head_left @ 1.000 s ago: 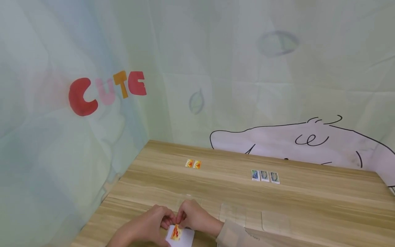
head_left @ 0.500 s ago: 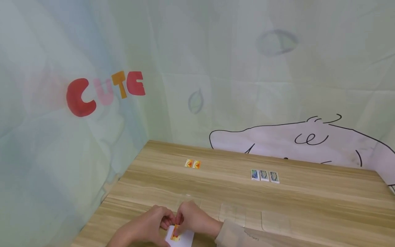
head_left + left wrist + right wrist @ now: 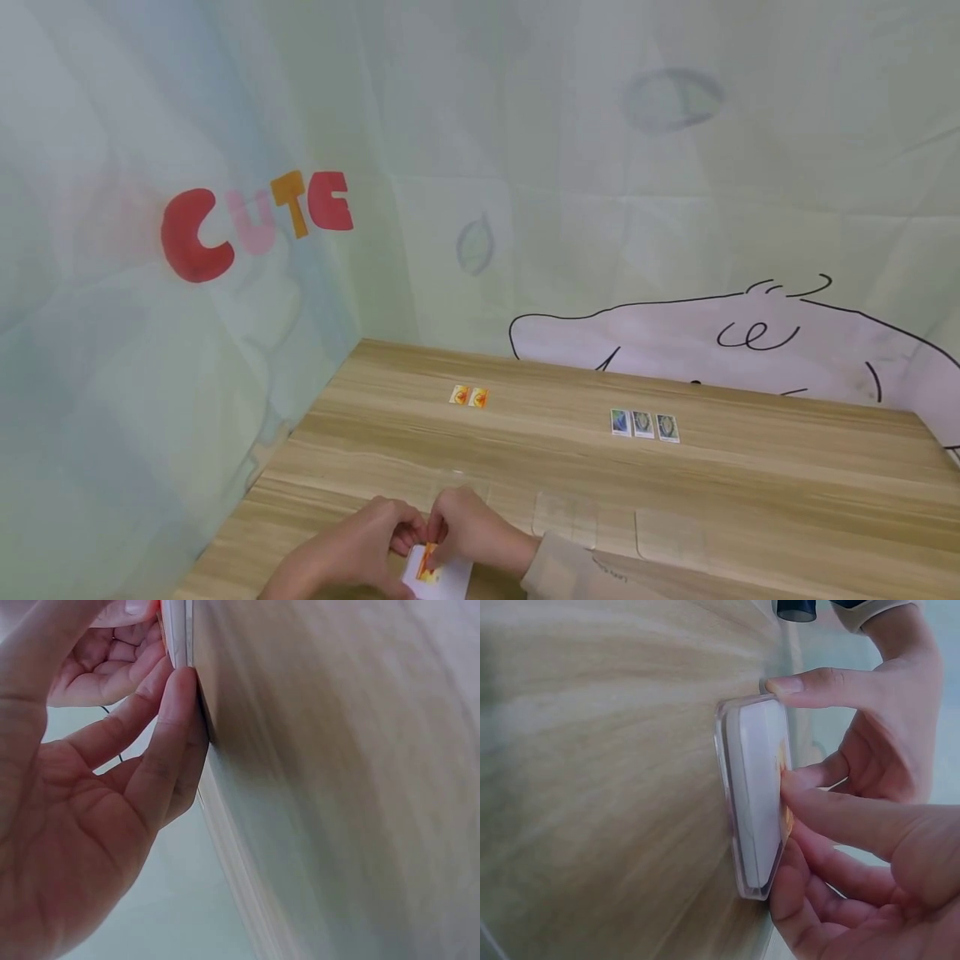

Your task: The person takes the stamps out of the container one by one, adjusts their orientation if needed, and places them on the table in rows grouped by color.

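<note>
i've got both hands at the near edge of the table (image 3: 540, 450). left hand (image 3: 360, 546) holds a clear case (image 3: 729, 787) by its edges, thumb on one side, fingers on another. a white stack (image 3: 757, 787) sits inside it. right hand (image 3: 476, 527) pinches an orange card (image 3: 423, 570), thumb on the printed face; that card is on top of the white stack, between the two hands. i can't tell from here if it's lifted off the stack. beyond the hands i see two orange cards (image 3: 469, 397) side by side, and three blue-green cards (image 3: 642, 425) in a row to their right. two clear holders (image 3: 670, 537) lie right of the hands, the nearer one just beside the light sleeve (image 3: 558, 568).
</note>
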`<action>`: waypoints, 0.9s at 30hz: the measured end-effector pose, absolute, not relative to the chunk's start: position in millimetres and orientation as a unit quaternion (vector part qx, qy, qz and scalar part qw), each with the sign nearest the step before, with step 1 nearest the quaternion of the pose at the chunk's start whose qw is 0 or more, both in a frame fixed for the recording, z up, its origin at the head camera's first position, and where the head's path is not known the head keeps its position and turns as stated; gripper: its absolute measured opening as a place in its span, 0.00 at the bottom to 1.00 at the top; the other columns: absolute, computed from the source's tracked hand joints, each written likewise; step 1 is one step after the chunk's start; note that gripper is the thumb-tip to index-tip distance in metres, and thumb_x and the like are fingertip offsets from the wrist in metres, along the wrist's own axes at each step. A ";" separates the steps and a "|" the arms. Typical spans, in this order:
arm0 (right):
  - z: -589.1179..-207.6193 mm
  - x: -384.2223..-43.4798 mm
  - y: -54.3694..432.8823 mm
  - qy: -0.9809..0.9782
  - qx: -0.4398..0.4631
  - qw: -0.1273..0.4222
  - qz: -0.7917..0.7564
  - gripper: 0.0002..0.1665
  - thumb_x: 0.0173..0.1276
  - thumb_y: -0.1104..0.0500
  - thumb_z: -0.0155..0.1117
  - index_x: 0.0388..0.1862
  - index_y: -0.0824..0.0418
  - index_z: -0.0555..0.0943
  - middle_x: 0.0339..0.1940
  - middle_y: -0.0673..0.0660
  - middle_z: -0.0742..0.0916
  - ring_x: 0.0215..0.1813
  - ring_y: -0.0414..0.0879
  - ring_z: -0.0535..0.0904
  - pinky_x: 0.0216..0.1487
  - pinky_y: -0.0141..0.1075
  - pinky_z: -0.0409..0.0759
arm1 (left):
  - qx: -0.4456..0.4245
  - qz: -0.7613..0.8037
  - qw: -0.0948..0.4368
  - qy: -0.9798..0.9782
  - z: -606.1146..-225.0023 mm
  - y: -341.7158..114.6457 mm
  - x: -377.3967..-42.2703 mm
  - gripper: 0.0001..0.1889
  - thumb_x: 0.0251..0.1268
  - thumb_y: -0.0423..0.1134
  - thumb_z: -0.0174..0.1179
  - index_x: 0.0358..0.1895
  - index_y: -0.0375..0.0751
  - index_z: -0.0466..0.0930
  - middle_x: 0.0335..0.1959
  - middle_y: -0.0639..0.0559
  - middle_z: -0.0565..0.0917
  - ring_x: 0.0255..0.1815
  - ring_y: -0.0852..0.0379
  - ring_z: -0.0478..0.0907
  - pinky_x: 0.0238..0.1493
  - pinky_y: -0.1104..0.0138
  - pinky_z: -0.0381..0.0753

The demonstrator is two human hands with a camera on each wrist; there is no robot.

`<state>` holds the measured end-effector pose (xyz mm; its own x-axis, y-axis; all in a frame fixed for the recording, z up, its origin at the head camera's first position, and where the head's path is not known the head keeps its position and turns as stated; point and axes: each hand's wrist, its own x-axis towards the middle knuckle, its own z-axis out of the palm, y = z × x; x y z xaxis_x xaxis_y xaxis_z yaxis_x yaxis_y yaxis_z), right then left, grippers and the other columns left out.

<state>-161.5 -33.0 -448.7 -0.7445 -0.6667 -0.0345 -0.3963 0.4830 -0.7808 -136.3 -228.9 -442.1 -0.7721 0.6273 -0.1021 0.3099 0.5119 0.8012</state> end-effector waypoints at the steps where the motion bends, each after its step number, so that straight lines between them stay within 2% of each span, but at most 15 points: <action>1: -449.0 -161.7 -33.1 0.846 -0.317 0.166 -0.396 0.13 0.42 0.69 0.84 0.21 0.63 0.84 0.15 0.43 0.79 0.19 0.32 0.70 0.20 0.23 0.71 | 0.275 0.410 0.195 0.847 -441.8 -228.6 -136.3 0.25 0.39 0.38 0.82 0.43 0.40 0.81 0.38 0.60 0.81 0.39 0.66 0.79 0.42 0.69 0.83; 18: -448.4 -162.0 -34.8 0.860 -0.321 0.145 -0.370 0.12 0.40 0.70 0.84 0.20 0.62 0.86 0.17 0.44 0.82 0.20 0.31 0.72 0.22 0.23 0.73 | 0.273 0.406 0.196 0.850 -437.8 -227.4 -135.1 0.25 0.39 0.39 0.83 0.42 0.40 0.81 0.38 0.59 0.81 0.38 0.66 0.79 0.42 0.70 0.83; 27: -447.9 -165.4 -34.1 0.850 -0.324 0.156 -0.385 0.13 0.42 0.74 0.82 0.20 0.63 0.85 0.18 0.46 0.82 0.21 0.31 0.72 0.22 0.23 0.73 | 0.261 0.414 0.207 0.847 -437.4 -227.4 -134.4 0.25 0.39 0.38 0.82 0.43 0.40 0.81 0.39 0.58 0.81 0.38 0.65 0.79 0.43 0.69 0.83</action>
<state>-165.4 -34.1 -447.9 -0.7409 -0.6714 -0.0160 -0.4311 0.4938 -0.7552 -134.4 -227.4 -437.4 -0.7780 0.6138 -0.1345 0.2711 0.5210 0.8093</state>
